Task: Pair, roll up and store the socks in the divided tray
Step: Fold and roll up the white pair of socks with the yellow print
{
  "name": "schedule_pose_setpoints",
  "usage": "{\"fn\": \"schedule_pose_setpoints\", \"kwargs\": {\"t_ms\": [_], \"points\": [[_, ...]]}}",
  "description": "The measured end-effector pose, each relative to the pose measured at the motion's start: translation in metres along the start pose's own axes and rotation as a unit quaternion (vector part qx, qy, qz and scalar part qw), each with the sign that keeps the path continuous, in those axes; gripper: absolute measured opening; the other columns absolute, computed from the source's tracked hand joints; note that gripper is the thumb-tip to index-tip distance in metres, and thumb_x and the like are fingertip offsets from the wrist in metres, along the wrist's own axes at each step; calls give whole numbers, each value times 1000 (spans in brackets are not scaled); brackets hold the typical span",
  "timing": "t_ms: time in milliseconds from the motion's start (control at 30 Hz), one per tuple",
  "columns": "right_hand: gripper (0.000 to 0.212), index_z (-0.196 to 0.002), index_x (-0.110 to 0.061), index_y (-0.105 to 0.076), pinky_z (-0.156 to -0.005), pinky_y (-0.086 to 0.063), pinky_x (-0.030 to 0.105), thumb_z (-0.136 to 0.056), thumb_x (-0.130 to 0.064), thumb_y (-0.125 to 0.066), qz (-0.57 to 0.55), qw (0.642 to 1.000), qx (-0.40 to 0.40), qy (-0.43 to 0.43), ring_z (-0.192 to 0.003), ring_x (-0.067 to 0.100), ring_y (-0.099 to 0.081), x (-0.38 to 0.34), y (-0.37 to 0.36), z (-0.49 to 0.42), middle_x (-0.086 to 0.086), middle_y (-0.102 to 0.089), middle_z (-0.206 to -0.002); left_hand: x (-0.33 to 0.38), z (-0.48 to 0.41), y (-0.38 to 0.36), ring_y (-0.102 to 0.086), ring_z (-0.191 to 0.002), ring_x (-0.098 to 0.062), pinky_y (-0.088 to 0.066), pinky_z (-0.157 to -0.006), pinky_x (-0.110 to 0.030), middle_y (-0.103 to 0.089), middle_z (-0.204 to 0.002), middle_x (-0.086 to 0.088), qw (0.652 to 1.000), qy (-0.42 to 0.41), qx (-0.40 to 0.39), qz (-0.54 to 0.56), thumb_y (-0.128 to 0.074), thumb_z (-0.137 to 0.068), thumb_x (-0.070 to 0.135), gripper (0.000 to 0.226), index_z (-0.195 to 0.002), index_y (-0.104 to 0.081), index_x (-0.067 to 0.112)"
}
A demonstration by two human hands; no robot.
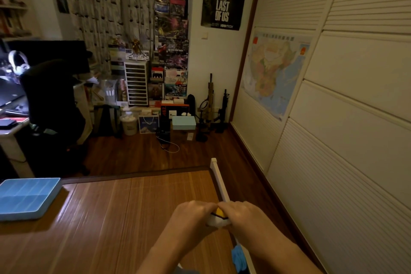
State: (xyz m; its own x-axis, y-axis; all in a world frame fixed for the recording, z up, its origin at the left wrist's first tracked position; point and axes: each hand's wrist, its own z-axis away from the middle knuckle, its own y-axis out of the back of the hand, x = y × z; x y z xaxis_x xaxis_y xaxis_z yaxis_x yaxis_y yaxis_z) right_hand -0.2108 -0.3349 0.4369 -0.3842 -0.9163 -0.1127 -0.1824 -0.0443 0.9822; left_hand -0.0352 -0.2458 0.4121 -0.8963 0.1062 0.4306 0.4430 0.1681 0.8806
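Observation:
My left hand (193, 212) and my right hand (241, 211) meet over the right part of the bamboo mat (124, 211). Both are closed around a white sock bundle (219, 218) with a yellow patch and a dark stripe; most of it is hidden under my fingers. The blue divided tray (26, 197) lies at the far left edge of the mat, well away from my hands, and its compartments look bare. A blue sock (239, 259) hangs at the mat's right edge, below my right forearm.
A white bed rail (219, 179) runs along the mat's right side. Beyond it are the wooden floor (138, 153) and a white louvred wardrobe (344, 140) on the right. A dark chair (51, 104) and stacked boxes stand farther back.

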Motion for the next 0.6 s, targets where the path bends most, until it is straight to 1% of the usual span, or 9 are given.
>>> {"fn": "schedule_pose_setpoints", "kwargs": {"t_ms": [67, 133, 200, 267, 367, 400, 467, 533, 600], "points": [[28, -131, -22, -52, -93, -50, 34, -106, -29, -40, 30, 999, 13, 16, -101, 13, -61, 0, 2, 1, -2, -65, -115, -1, 1, 4, -61, -107, 4, -52, -96, -24, -66, -119, 20, 997, 23, -37, 60, -71, -91, 40, 37, -124, -56, 45], [34, -118, -21, -62, -79, -56, 30, -101, -34, -36, 43, 997, 38, 42, -85, 9, -65, 0, -1, 5, -5, -69, -98, -3, 3, 8, -61, -98, 9, -54, -88, -21, -65, -108, 26, 991, 27, -70, 111, -75, -87, 40, 36, -116, -56, 51], [30, -107, -22, -68, -66, -58, 23, -95, -38, -45, 38, 995, 73, 61, -71, 2, -65, -2, -3, 8, -10, -70, -85, -4, 4, 9, -61, -94, 14, -53, -84, -17, -65, -103, 29, 991, 24, -69, 115, -76, -86, 38, 37, -114, -57, 52], [25, -112, -23, -68, -71, -59, 23, -94, -37, -60, 32, 994, 81, 69, -79, 1, -67, -1, -5, 7, -10, -72, -92, -7, 3, 5, -60, -94, 15, -53, -86, -14, -68, -109, 25, 995, 17, -39, 92, -76, -87, 37, 37, -119, -59, 46], [48, -142, -25, -49, -102, -48, 29, -97, -36, -62, -4, 999, 44, 21, -115, 6, -59, 0, -9, 5, -8, -62, -129, -8, 2, 0, -61, -102, 12, -47, -89, -9, -70, -116, 19, 999, -5, 12, 48, -73, -91, 37, 36, -124, -60, 42], [56, -147, -26, -42, -108, -43, 28, -96, -35, -63, -19, 999, 29, 5, -122, 7, -54, -1, -8, 4, -10, -57, -136, -7, 1, -2, -61, -106, 9, -43, -92, -7, -69, -119, 19, 999, -17, 25, 25, -70, -92, 38, 36, -126, -60, 42], [57, -147, -27, -40, -109, -42, 27, -95, -33, -64, -39, 999, 4, -18, -123, 8, -53, -2, -4, 1, -10, -55, -137, -5, 0, -3, -59, -115, 4, -38, -98, -10, -67, -124, 18, 999, -30, 39, -11, -66, -95, 40, 37, -131, -58, 41], [41, -140, -26, -47, -104, -45, 30, -100, -28, -57, -23, 1000, -8, -14, -117, 11, -57, 1, -2, -1, -6, -61, -130, -2, -1, -5, -56, -117, 4, -41, -103, -16, -65, -126, 18, 999, -20, 31, -3, -65, -95, 42, 38, -131, -55, 43], [32, -134, -24, -52, -100, -47, 32, -103, -27, -51, 11, 1000, -7, -8, -110, 13, -61, 3, -3, 0, -2, -65, -123, 0, -2, -6, -55, -113, 4, -45, -101, -21, -62, -125, 19, 1000, 4, 9, 19, -69, -92, 41, 39, -128, -54, 44]]}}
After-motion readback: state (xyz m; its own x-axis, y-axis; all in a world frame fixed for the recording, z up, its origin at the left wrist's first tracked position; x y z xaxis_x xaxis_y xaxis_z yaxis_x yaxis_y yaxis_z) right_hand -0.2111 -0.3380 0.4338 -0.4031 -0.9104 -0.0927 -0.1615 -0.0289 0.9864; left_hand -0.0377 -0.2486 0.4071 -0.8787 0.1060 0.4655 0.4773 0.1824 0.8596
